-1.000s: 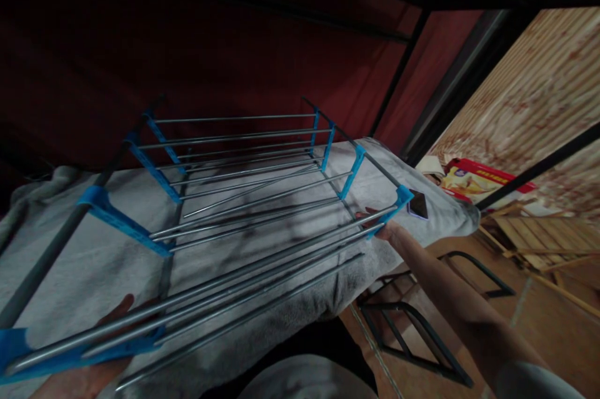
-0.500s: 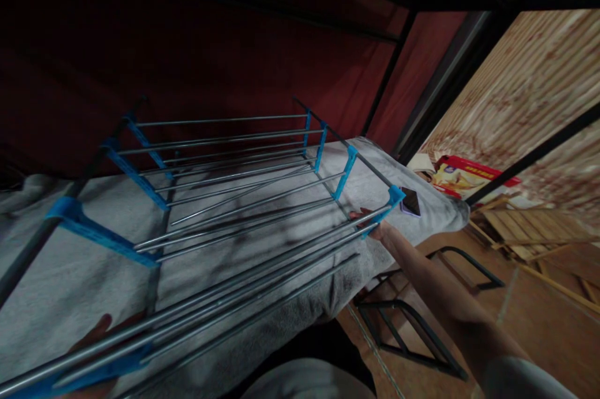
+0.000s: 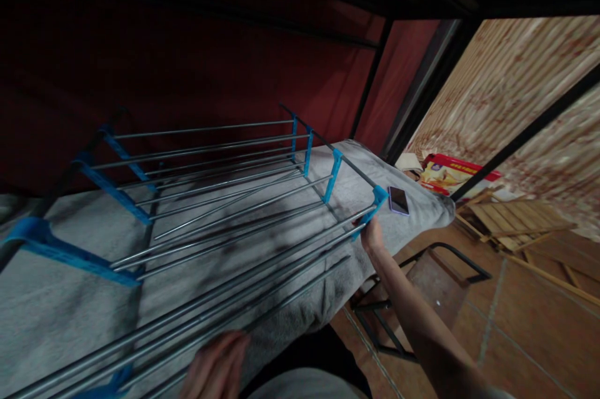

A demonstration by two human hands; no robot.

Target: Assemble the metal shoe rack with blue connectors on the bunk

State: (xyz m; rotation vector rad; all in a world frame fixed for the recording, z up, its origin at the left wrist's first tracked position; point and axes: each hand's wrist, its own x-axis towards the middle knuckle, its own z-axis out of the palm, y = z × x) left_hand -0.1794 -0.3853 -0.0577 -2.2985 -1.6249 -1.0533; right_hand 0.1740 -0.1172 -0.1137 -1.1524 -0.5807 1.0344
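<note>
Rack (image 3: 220, 222) of slim metal rods and blue plastic brackets rests on a grey blanket (image 3: 60, 305), filling the left and middle of its surface. At the left end, blue brackets, including a large left bracket (image 3: 70, 254), are set along a dark side rail; the nearest one is cropped by the lower edge of the view.

The left hand (image 3: 218, 364) is at bottom centre, back upward, fingers together and directed up and to the right. It is beside the rack's nearest rods. The hand is motion-blurred; whether it grips or touches a rod cannot be told.

The rods run roughly parallel between both ends, with a dull metallic finish. One thin rod slants across the interior, its left end free. The nearest rod also ends free, short of the right corner bracket (image 3: 380, 194).

The right forearm extends from the lower right. The right hand (image 3: 372, 231) is closed around the lower part of that bracket, its fingers largely hidden behind the rods.

Just right of the rack, a phone (image 3: 398, 200) lies on the blanket. A metal-framed chair (image 3: 440, 280) stands below, on the tiled floor. Farther right are a red-and-yellow box (image 3: 457, 174) and a slatted wooden piece (image 3: 515, 224).
</note>
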